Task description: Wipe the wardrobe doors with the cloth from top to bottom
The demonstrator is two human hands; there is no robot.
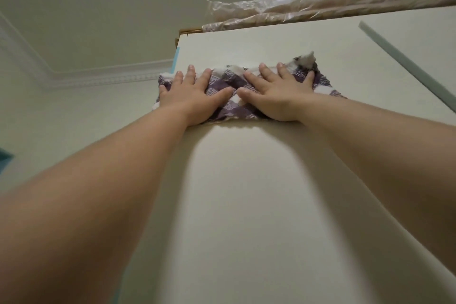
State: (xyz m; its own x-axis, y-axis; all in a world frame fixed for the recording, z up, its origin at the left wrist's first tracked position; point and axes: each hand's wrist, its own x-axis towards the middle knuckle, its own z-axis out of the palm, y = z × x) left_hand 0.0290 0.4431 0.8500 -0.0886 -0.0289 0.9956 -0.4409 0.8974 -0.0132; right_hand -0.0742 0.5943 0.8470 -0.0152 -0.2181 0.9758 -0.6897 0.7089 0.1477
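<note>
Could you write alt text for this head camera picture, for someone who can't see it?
Two bare hands, left hand and right hand, press a purple-and-white checked cloth flat against the upper part of a cream wardrobe door, seen from below. Plastic-wrapped bundles lie on top of the wardrobe.

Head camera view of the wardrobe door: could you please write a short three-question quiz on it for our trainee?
1. True or false: the left hand and the right hand press flat on the cloth.
2. The cloth lies on the wardrobe door: A near its top, B near its bottom?
3. What shows above the door's top edge?
Key: 1 true; 2 A; 3 plastic-wrapped bundles.
</note>
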